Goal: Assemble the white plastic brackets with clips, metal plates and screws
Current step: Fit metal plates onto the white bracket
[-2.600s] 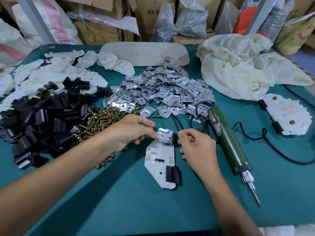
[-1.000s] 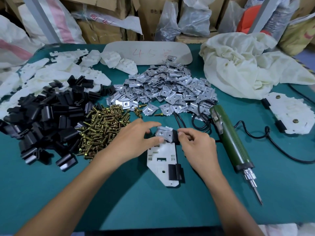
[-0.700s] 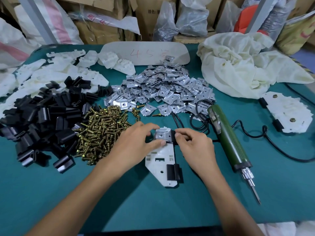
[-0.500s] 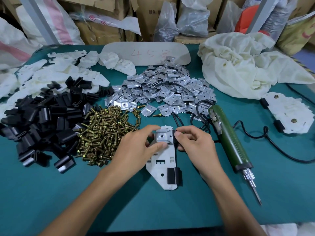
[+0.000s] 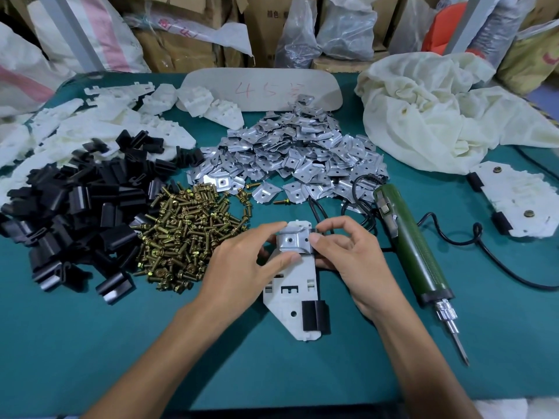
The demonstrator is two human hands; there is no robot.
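A white plastic bracket (image 5: pixel 289 294) lies flat on the green table in front of me, with a black clip (image 5: pixel 314 316) on its near right edge. A small metal plate (image 5: pixel 292 242) sits on the bracket's far end. My left hand (image 5: pixel 242 267) pinches the plate's left side between thumb and forefinger. My right hand (image 5: pixel 351 261) pinches its right side, where a second black clip is mostly hidden under the fingers. Loose stock lies behind: black clips (image 5: pixel 75 207), brass screws (image 5: pixel 187 234), metal plates (image 5: pixel 290 158), white brackets (image 5: pixel 90 128).
A green electric screwdriver (image 5: pixel 408 246) lies right of my hands, bit toward me, its black cable (image 5: pixel 484 252) trailing right. Finished brackets (image 5: pixel 517 201) are stacked at the far right. A crumpled cream cloth (image 5: pixel 438 113) and a pale board (image 5: pixel 263 89) lie at the back.
Both hands have brought the metal plate down from the bracket's far edge and seated it flat on the bracket's far end. The bracket has shifted slightly under them.
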